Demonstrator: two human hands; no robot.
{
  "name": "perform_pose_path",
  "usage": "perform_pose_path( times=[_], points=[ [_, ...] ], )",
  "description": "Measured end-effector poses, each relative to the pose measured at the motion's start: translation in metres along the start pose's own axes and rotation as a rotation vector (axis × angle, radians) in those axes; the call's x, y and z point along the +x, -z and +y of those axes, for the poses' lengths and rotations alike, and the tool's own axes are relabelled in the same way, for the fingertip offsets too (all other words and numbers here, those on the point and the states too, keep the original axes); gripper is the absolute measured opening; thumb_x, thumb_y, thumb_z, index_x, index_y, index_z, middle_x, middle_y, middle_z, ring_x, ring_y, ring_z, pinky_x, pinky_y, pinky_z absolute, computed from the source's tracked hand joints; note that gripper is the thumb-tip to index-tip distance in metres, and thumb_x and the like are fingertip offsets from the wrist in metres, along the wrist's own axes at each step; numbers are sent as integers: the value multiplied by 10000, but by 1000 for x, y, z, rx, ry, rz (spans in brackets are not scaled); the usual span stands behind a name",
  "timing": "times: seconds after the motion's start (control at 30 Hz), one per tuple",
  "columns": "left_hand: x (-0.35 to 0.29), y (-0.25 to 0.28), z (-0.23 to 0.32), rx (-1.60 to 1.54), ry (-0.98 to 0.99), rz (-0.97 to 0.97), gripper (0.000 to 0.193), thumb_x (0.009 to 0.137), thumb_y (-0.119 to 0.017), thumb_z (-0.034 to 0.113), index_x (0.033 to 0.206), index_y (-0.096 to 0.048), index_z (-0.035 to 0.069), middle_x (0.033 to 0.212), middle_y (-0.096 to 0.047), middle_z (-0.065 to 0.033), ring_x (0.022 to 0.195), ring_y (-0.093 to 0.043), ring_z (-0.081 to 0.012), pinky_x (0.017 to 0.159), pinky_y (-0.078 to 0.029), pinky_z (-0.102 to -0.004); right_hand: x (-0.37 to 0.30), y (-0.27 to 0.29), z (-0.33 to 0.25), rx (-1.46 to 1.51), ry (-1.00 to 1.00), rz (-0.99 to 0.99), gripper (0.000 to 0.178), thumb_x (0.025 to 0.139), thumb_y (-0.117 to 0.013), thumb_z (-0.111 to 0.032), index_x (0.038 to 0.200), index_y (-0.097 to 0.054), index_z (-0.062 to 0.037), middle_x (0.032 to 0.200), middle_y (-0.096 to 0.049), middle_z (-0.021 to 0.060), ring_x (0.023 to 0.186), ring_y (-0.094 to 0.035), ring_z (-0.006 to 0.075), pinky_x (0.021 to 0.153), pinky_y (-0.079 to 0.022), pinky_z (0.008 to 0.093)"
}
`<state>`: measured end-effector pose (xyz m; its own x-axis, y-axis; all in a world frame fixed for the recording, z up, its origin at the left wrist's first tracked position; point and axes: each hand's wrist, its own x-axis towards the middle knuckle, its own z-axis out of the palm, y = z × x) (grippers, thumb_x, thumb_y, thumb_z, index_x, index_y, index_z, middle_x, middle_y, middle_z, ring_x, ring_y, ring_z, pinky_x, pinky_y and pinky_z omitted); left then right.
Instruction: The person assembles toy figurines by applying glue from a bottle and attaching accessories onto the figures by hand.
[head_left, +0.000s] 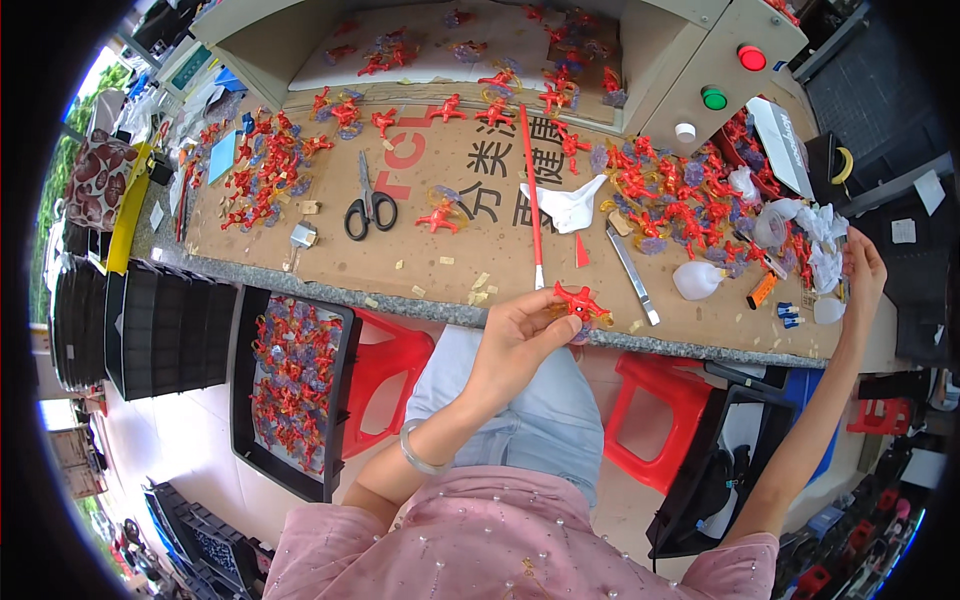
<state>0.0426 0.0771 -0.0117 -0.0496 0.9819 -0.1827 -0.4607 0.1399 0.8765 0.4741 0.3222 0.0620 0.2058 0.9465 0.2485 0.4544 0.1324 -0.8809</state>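
Red plastic figure (580,302) pinched in your left hand (515,345) fingers at bench (300,275) edge for inspection; right hand (862,272) reaches far right of it into white scraps (820,235), grip unclear.

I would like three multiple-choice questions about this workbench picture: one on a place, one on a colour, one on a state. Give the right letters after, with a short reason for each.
1. Where do the scissors lie?
A. on the cardboard sheet covering the bench
B. in the black tray on the floor
C. on the red stool

2. What colour is the upper round button on the grey box?
A. blue
B. red
C. yellow

3. What is the left hand doing?
A. resting flat and empty
B. gripping the scissors
C. holding a small red plastic toy

Answers:
1 A, the scissors rest on the brown sheet left of the long red stick.
2 B, the top button is red, above a green one.
3 C, the fingers pinch the toy at the bench edge, while the right hand reaches toward the white pieces at the far right.
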Motion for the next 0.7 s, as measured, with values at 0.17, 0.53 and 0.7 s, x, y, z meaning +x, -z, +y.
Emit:
perform_pose_path(
  times=[0.17, 0.53, 0.7],
  points=[
    [2, -5, 4, -17, 20, 11, 235, 910, -585, 28, 1133, -597, -46, 997, -672, -73, 861, -615, -90, 732, -516, -248, 33, 6, -16, -31, 1, 9, 297, 917, -626, -320, 962, -711, -39, 660, -511, -71, 575, -421, 2, 534, -314, 161],
    [6, -15, 6, 74, 3, 51, 266, 881, -564, -6, 1141, -588, -57, 997, -648, -110, 905, -633, -181, 810, -534, -332, 139, 31, 18, -607, -45, 20, 198, 821, -656, -201, 819, -701, -7, 665, -635, 25, 564, -587, 90, 514, -480, 233],
    [7, -14, 2, 97, 10, 45, 255, 865, -569, -6, 1113, -603, -58, 974, -651, -102, 884, -637, -183, 787, -549, -355, 188, 36, 55, -787, -127, 269, 214, 798, -694, -185, 725, -663, 13, 581, -608, 67, 498, -605, 153, 477, -509, 282]
  ],
)
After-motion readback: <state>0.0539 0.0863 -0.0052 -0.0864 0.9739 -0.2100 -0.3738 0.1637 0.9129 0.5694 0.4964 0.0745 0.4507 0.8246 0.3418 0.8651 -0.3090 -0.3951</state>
